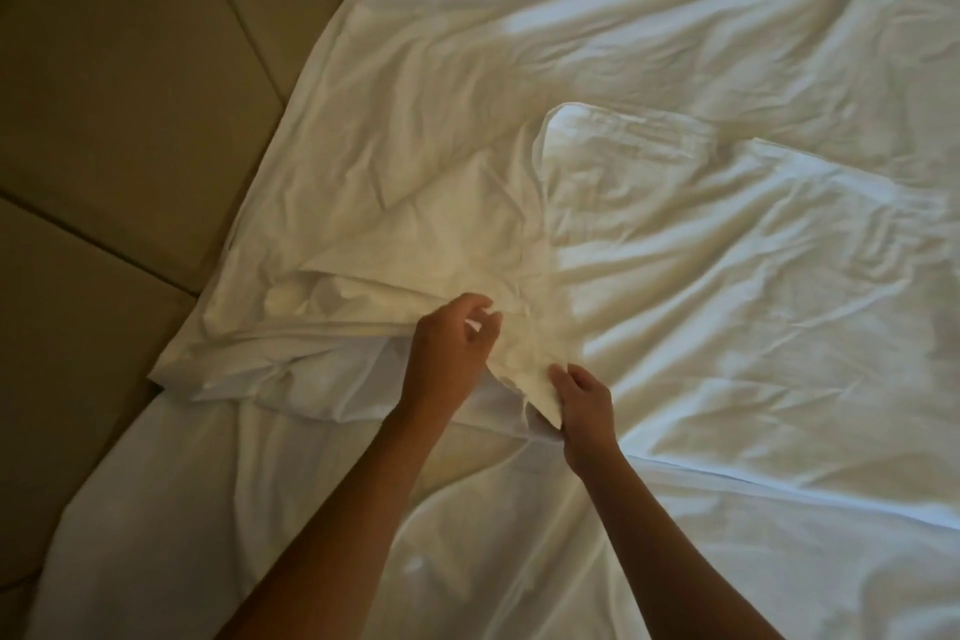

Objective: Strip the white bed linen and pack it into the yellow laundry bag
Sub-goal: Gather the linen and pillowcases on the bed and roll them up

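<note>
A person's two bare arms reach over a bed covered in crumpled white cotton bed linen [649,234]. The right hand [584,400] pinches a bunched fold of the linen near the middle of the bed, thumb and fingers curled on the cloth. The left hand [452,343], just to its left, hovers over the same fold with fingers loosely curled, holding nothing. To the left lies a beige tiled floor [119,94], the linen's edge hanging towards it.

Both bare forearms reach forward; left hand [451,347] fingers loosely curled, right hand [583,398] pinching (thumb up).
</note>
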